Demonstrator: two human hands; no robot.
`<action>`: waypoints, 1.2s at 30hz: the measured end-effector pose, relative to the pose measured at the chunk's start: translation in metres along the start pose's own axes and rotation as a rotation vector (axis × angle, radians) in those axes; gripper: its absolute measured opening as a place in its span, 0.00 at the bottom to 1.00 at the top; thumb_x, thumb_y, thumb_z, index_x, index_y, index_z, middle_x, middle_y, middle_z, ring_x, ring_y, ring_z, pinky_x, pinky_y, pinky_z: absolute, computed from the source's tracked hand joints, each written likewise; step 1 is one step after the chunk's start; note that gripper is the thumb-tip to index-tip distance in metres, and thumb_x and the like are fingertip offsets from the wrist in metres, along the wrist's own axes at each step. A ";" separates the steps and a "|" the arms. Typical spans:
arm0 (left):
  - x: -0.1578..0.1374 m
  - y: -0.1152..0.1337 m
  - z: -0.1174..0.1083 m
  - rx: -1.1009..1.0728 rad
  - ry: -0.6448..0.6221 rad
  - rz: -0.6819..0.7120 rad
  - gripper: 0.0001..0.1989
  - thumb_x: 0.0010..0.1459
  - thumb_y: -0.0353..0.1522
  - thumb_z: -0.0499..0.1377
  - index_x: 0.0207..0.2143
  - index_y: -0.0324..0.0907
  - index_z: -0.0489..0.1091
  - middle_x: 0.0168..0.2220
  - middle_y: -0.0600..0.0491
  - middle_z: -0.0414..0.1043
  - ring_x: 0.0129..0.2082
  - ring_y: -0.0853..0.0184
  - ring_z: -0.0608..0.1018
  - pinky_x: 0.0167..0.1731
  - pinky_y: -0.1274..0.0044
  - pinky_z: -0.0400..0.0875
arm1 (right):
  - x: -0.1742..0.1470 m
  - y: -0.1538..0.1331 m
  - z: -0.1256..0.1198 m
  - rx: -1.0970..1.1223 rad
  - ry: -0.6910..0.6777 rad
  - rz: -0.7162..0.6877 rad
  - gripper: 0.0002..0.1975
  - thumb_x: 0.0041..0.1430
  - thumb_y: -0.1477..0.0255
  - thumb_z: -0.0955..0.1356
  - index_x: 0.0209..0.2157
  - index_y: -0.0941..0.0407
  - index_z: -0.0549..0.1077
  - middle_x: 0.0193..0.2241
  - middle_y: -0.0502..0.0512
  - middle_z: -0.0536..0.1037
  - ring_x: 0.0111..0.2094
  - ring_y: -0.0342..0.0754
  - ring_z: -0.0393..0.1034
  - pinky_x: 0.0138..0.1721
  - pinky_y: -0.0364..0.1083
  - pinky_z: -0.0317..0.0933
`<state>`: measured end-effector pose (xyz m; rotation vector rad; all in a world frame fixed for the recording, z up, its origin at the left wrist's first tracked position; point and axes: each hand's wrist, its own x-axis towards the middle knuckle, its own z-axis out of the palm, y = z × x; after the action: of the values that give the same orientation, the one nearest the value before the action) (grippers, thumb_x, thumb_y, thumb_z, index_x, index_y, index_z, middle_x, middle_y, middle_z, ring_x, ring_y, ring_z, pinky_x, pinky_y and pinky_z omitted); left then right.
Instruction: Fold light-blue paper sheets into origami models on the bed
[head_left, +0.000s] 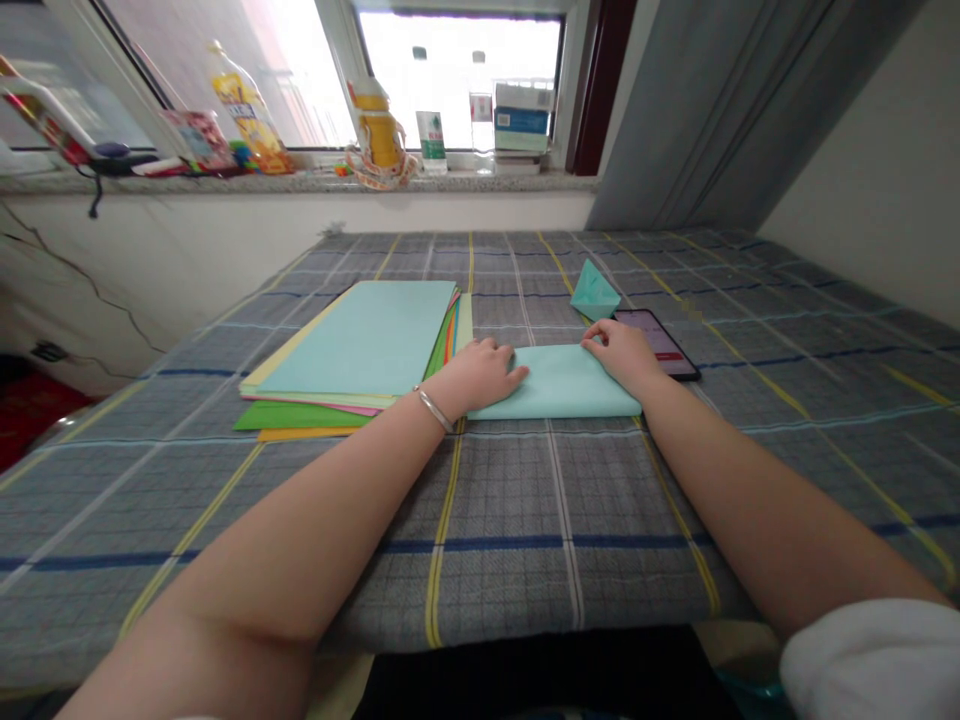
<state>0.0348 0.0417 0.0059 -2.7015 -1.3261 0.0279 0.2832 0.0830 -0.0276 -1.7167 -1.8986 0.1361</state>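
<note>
While the left hand point(491, 372) lies spread on the folded blue paper point(559, 385) right of centre, presumably steadying it, the right hand point(621, 352) rests curled at its upper edge, whether pinching unclear, beyond the paper stack point(360, 335) left of centre, seemingly handy.

1 camera, worn on the person's head, gives 1 view. It looks from above the near edge of the checked cloth point(495, 590), facing forward and down, with dark clothing point(532, 675) at the very near edge. The field is wide, reaching the window point(517, 50) and sill point(292, 184) at the far side and the grey curtain point(690, 110) at the far right. The left forearm point(292, 550) and right forearm point(765, 490) enter close up from the near left and near right; the left hand point(480, 376) and right hand point(624, 355) sit at middle range.
</note>
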 end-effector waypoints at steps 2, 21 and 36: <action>-0.003 0.009 0.002 -0.024 -0.014 -0.020 0.24 0.68 0.42 0.43 0.55 0.42 0.68 0.51 0.43 0.72 0.51 0.54 0.71 0.52 0.63 0.62 | 0.000 0.001 0.000 0.001 -0.001 0.002 0.07 0.55 0.69 0.69 0.34 0.56 0.78 0.29 0.55 0.77 0.31 0.49 0.68 0.36 0.46 0.58; -0.003 0.033 0.019 -0.098 -0.093 -0.146 0.33 0.68 0.42 0.38 0.68 0.30 0.45 0.70 0.40 0.40 0.70 0.55 0.47 0.66 0.62 0.45 | 0.000 0.000 0.000 0.025 0.007 0.007 0.06 0.54 0.70 0.69 0.33 0.55 0.78 0.29 0.55 0.78 0.32 0.49 0.69 0.36 0.46 0.58; -0.004 0.040 0.023 -0.102 -0.009 -0.044 0.29 0.69 0.38 0.38 0.67 0.34 0.49 0.69 0.45 0.46 0.69 0.55 0.50 0.66 0.61 0.45 | -0.001 0.000 -0.001 0.017 0.004 -0.005 0.07 0.55 0.69 0.68 0.33 0.55 0.78 0.29 0.55 0.78 0.32 0.50 0.69 0.37 0.46 0.59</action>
<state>0.0619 0.0169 -0.0220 -2.7575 -1.4260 -0.0335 0.2834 0.0821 -0.0267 -1.6991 -1.8932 0.1461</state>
